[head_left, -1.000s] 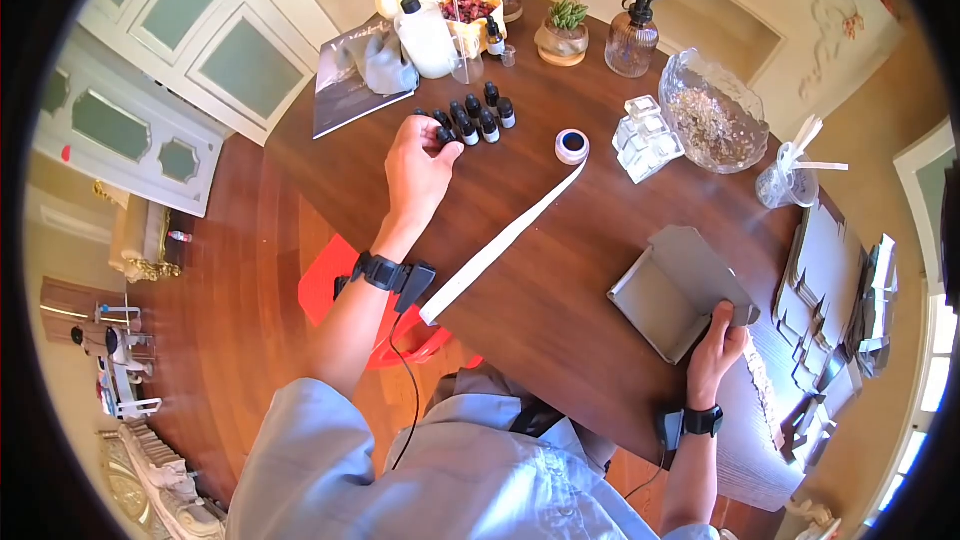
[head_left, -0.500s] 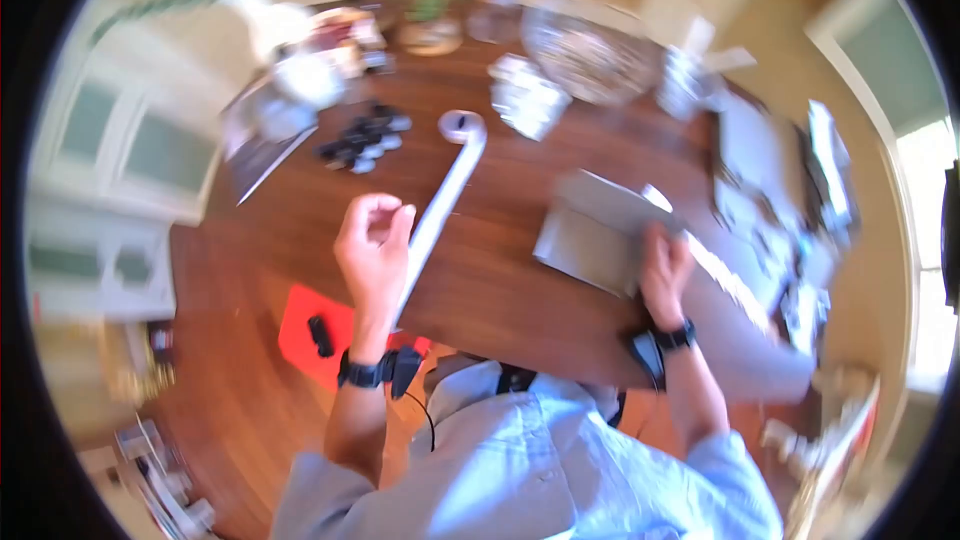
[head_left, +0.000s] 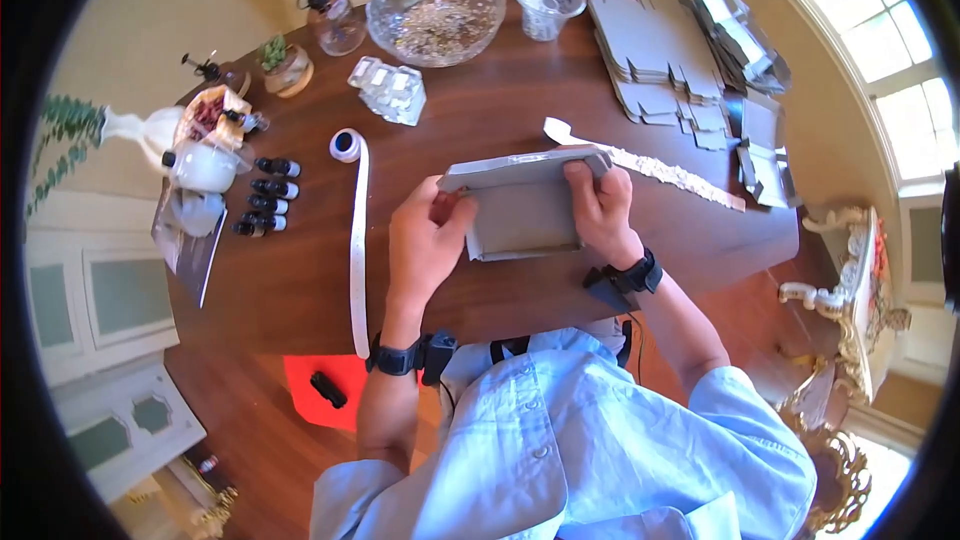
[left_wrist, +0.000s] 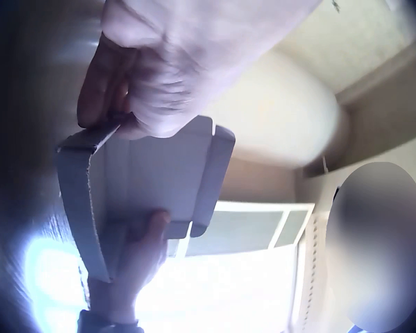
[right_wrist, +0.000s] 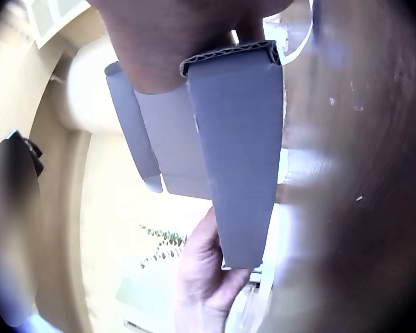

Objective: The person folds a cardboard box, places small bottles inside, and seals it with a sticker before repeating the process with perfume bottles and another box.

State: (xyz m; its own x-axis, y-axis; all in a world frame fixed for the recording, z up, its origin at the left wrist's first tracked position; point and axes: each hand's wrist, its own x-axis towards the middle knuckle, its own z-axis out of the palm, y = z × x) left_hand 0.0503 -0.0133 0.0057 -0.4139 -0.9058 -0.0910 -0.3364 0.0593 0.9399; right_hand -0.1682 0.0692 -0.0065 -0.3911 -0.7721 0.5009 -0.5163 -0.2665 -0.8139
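Both hands hold a grey cardboard box blank (head_left: 525,202) at the centre of the frame, above a round wooden surface (head_left: 480,120). Left hand (head_left: 425,240) pinches its left edge between thumb and curled fingers; right hand (head_left: 600,205) grips the right edge, fingers curled over the top fold. A white ribbon strip (head_left: 357,240) lies to the left, small dark bottles (head_left: 265,198) further left. Flat grey blanks (head_left: 655,45) are stacked at upper right.
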